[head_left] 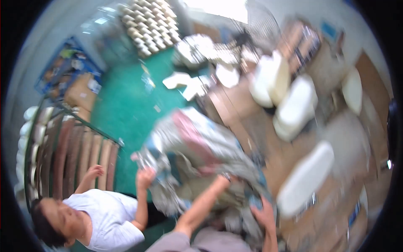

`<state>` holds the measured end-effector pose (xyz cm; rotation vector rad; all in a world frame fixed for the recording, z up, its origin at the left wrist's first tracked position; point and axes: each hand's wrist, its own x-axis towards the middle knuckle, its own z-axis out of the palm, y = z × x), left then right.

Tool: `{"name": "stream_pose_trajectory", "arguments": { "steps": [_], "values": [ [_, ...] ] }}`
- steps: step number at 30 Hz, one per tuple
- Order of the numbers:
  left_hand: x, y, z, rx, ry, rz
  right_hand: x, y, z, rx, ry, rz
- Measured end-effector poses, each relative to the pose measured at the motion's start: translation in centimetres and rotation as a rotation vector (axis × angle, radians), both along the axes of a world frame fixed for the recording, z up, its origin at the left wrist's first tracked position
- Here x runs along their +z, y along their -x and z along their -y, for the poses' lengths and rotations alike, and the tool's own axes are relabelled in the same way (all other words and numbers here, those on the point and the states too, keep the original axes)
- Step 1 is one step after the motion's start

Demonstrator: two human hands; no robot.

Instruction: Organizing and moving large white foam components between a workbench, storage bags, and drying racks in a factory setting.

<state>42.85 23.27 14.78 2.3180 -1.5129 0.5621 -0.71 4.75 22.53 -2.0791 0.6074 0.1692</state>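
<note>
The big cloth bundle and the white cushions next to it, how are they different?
The cloth bundle is crumpled and mixed in colour, grey with pink and blue patches; the white cushions are smooth, plump and plain white. The cloth bundle is being gripped: the left hand and the right hand are on it, and a co-worker's hand holds its edge. No hand touches the white cushions, which lie on brown surfaces. Both look soft.

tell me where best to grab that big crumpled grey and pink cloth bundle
Probably the near lower edge of the grey and pink cloth bundle, coming from below: its loose folds bunch there, where the left hand and right hand already reach. Blur hides finer detail.
</note>
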Motion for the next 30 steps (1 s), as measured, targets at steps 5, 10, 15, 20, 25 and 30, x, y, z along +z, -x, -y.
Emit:
{"name": "stream_pose_trajectory", "arguments": {
  "steps": [5, 10, 15, 20, 25, 30],
  "values": [
    [12.8, -7.3, -4.0, 0.246, -0.058, 0.115, -1.5, -1.5, 0.7, 0.189, -0.006, 0.12],
    [-4.7, 19.7, 0.0, 0.079, -0.34, -0.471, -0.1, -4.0, 3.2, 0.127, 0.091, 0.176],
    [-3.3, 15.9, 0.3, -0.004, -0.492, -0.68, 0.5, -3.2, 4.9, -0.094, -0.213, -0.023],
    [-1.8, 16.5, 6.2, 0.008, -0.61, -0.809, -5.1, 0.4, 5.6, -0.366, -0.387, 0.239],
    [-3.5, 18.1, 3.9, 0.037, -0.53, -1.041, -1.4, 3.3, 5.3, -0.342, -0.001, 0.243],
    [-4.5, 21.3, 1.0, 0.291, -0.519, -1.038, -10.9, 7.9, 4.1, 0.039, 0.083, 0.32]
  ]
}}
